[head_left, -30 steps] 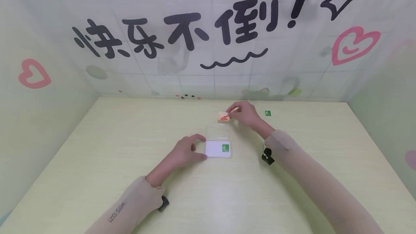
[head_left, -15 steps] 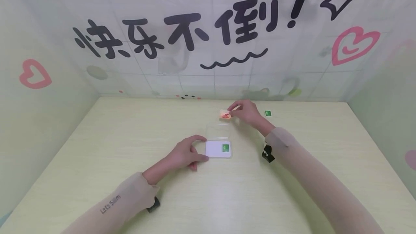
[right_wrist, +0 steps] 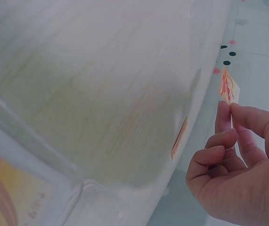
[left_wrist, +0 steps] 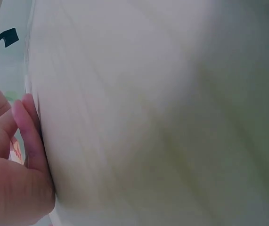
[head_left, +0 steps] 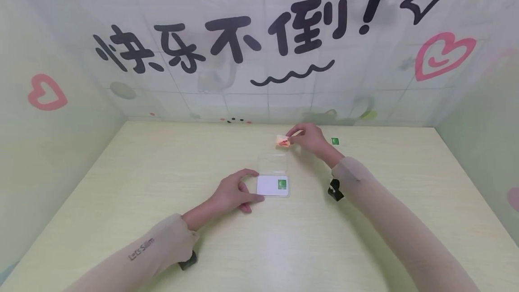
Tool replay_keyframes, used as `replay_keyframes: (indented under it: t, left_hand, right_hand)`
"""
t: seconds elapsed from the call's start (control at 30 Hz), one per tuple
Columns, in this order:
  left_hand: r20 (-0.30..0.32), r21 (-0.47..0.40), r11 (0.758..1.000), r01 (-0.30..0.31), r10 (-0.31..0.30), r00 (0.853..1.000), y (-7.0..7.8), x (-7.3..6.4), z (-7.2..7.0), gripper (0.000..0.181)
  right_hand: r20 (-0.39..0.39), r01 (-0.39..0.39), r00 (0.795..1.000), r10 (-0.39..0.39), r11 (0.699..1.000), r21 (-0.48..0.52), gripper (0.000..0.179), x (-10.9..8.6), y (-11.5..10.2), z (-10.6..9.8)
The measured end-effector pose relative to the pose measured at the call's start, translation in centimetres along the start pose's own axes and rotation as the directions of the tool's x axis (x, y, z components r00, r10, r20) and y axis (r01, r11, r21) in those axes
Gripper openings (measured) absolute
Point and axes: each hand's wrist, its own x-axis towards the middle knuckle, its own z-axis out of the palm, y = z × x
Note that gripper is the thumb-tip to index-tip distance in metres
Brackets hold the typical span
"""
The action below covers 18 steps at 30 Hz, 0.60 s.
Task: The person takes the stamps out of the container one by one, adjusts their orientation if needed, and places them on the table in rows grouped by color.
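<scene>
My left hand (head_left: pixel 235 190) spans the left end of a clear hinged plastic case (head_left: pixel 266 185), thumb at its near corner and index finger at its far corner. The case holds a white sheet with a small green picture (head_left: pixel 282 184) at its right; its clear lid (head_left: pixel 272 163) lies open behind. Beyond the lid, my right hand (head_left: pixel 311 140) pinches a small orange-and-pink card (head_left: pixel 283 141) between thumb and index finger, its other fingers curled in the right wrist view. There, another orange card (right_wrist: pixel 179 138) lies on the table, while the head view hides it behind the hand.
A small green card (head_left: pixel 334 141) lies at the back, right of my right hand. The pale wooden table (head_left: pixel 365 247) meets a printed wall curtain (head_left: pixel 227 98) behind. In the right wrist view an orange-yellow picture (right_wrist: pixel 12 193) shows by a clear plastic edge.
My right hand has shifted slightly back and right with the card, away from the lid. My left thumb has slid a little right along the case's near edge; the left forearm has swung lower-left.
</scene>
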Motion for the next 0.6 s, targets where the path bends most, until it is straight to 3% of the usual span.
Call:
replay_keyframes:
  t: [0.6]
  left_hand:
    - [-0.004, -0.027, 1.000, 0.003, -0.003, 1.000, 0.39, -0.19, 0.09, 0.066]
  right_hand:
    - [0.022, -0.016, 1.000, 0.016, 1.000, 0.007, 0.023, 0.80, 0.24, -0.67]
